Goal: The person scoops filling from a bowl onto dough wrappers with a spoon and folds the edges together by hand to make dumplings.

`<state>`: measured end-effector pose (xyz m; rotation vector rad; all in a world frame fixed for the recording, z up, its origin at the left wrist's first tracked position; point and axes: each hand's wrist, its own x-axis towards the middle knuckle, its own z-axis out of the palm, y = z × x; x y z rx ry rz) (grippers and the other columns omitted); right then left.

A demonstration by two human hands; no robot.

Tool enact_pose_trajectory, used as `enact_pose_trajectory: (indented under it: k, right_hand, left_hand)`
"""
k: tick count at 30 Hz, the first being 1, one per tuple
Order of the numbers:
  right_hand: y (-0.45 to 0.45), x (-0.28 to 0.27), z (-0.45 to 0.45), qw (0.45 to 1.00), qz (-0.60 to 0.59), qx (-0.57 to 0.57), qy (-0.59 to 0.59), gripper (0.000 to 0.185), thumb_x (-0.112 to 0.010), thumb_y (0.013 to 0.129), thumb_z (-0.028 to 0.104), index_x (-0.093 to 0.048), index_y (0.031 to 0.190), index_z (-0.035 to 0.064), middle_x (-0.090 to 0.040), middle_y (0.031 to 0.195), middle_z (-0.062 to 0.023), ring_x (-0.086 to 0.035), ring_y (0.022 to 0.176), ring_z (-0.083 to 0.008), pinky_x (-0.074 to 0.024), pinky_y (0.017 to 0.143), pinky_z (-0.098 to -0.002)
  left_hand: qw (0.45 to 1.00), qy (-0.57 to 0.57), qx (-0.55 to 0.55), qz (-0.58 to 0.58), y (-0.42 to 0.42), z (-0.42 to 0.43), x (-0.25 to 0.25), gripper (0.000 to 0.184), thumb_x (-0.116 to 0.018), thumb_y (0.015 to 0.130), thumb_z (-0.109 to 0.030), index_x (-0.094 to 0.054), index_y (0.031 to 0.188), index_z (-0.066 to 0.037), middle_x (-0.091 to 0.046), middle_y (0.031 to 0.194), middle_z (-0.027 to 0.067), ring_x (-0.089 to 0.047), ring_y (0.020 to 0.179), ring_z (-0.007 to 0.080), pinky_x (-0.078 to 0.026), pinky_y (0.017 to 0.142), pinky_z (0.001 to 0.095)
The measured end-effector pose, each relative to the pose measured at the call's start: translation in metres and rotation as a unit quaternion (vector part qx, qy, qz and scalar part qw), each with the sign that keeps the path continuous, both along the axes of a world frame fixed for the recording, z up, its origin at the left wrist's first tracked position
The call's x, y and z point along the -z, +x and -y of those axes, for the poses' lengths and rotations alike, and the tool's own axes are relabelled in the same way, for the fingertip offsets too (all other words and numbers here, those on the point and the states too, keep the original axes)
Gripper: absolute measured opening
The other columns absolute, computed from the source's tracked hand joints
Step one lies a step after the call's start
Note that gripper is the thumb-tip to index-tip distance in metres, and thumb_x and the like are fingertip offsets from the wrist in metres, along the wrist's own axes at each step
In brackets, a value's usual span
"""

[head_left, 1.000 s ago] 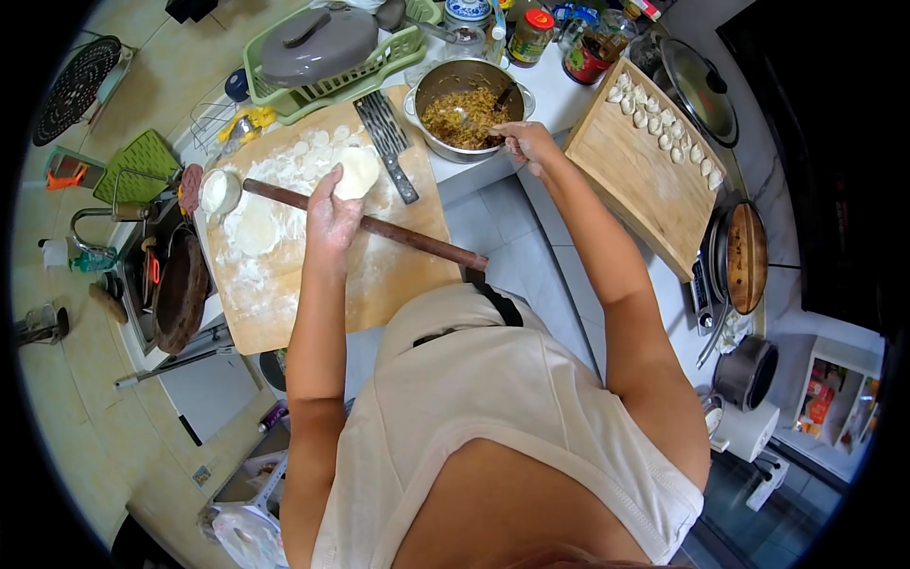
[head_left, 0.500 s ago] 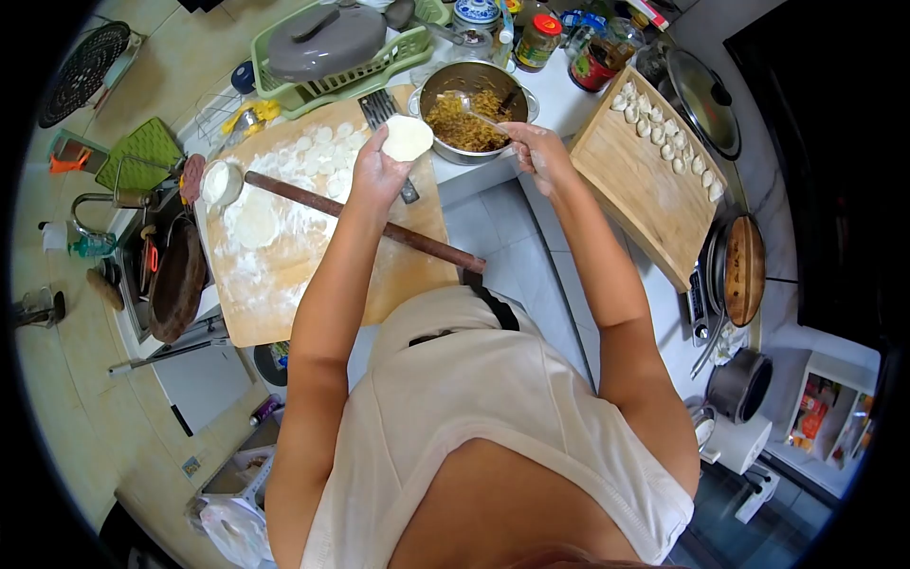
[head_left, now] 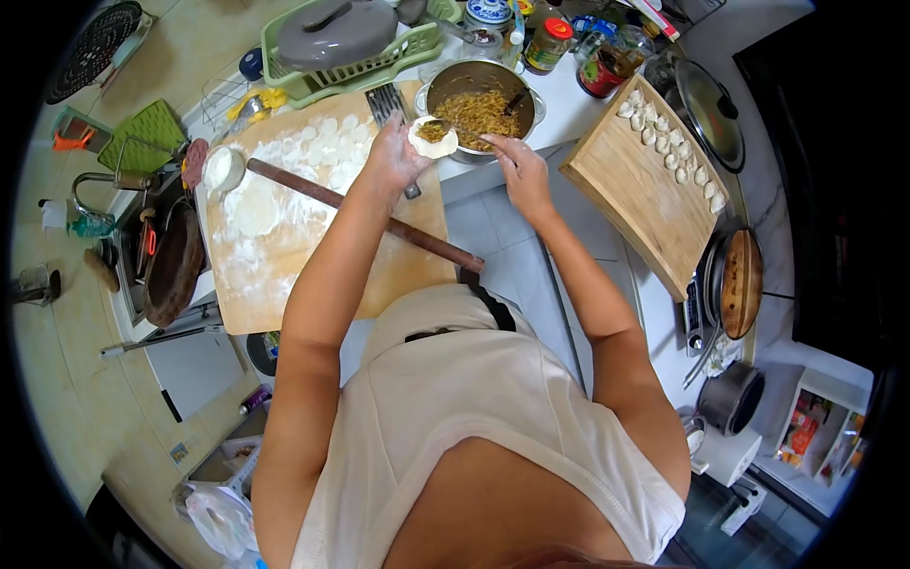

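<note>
A round dumpling wrapper (head_left: 444,148) lies across the fingers of my left hand (head_left: 398,156), with brown filling in its middle. My right hand (head_left: 517,169) grips a spoon, whose bowl is over the filling on the wrapper. Just behind both hands stands a metal pot (head_left: 540,106) of chopped filling (head_left: 479,112). On the floured wooden board (head_left: 227,294) to the left lie several flat dough rounds (head_left: 332,137) and a long rolling pin (head_left: 370,220). A slotted metal turner (head_left: 384,102) lies beside my left hand, partly hidden by it.
At right, a wooden tray (head_left: 626,209) carries rows of folded dumplings (head_left: 675,147). A bowl of flour (head_left: 224,169) sits at the board's left edge. Behind are a green dish rack (head_left: 379,71) and several jars (head_left: 548,45). The sink (head_left: 137,284) is far left.
The spoon has moved from the pot to the wrapper, and filling now sits on it. My right hand has shifted slightly left and down. The wrapper has moved right, beside the pot's rim.
</note>
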<state>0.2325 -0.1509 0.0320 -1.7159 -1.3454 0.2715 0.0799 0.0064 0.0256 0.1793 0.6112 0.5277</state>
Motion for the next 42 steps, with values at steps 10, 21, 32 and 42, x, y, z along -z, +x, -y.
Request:
enact_pose_trajectory:
  k: [10,21,32,42]
  right_hand:
    - [-0.002,0.014,0.002,0.981,0.186,-0.004,0.053,0.046,-0.054,0.077,-0.005,-0.065,0.115,0.0197,-0.047,0.071,-0.009,-0.05,0.07,-0.0253,-0.0433,0.066,-0.0344]
    - [0.003,0.004,0.007,0.968,0.22,0.016,0.121,0.046,-0.055,0.075,-0.006,-0.066,0.112,0.0192,-0.048,0.076,-0.0098,-0.05,0.072,-0.0263,-0.0443,0.066,-0.0341]
    - [-0.035,-0.028,0.004,0.985,-0.143,0.048,0.083,0.033,-0.05,0.082,-0.005,-0.062,0.112,0.0033,-0.062,0.096,-0.0176,-0.059,0.088,-0.0314,-0.0449,0.082,-0.0334]
    - [-0.038,-0.028,0.004,0.981,0.127,0.122,0.079,0.041,-0.055,0.076,-0.003,-0.06,0.115,0.0074,-0.062,0.095,-0.0187,-0.057,0.092,-0.0373,-0.0456,0.082,-0.0432]
  left_hand:
    - [1.0,-0.02,0.004,-0.016,0.003,0.003,-0.027,0.056,-0.026,0.099,-0.04,-0.038,0.125,0.008,-0.048,0.126,0.0247,-0.049,0.117,0.0361,-0.037,0.103,0.05]
    - [0.999,-0.029,-0.011,-0.03,0.001,0.0,-0.016,0.041,-0.036,0.098,-0.029,-0.042,0.123,0.003,-0.052,0.122,0.0223,-0.053,0.112,0.0344,-0.04,0.1,0.0499]
    - [0.995,-0.032,-0.077,0.047,0.0,0.004,-0.007,0.042,-0.033,0.098,-0.028,-0.04,0.126,0.003,-0.047,0.128,0.0218,-0.046,0.12,0.0357,-0.032,0.105,0.0512]
    - [0.987,-0.01,-0.129,0.091,0.006,0.008,0.003,0.038,-0.038,0.096,-0.02,-0.041,0.123,0.007,-0.048,0.126,0.0219,-0.045,0.12,0.0351,-0.032,0.106,0.0508]
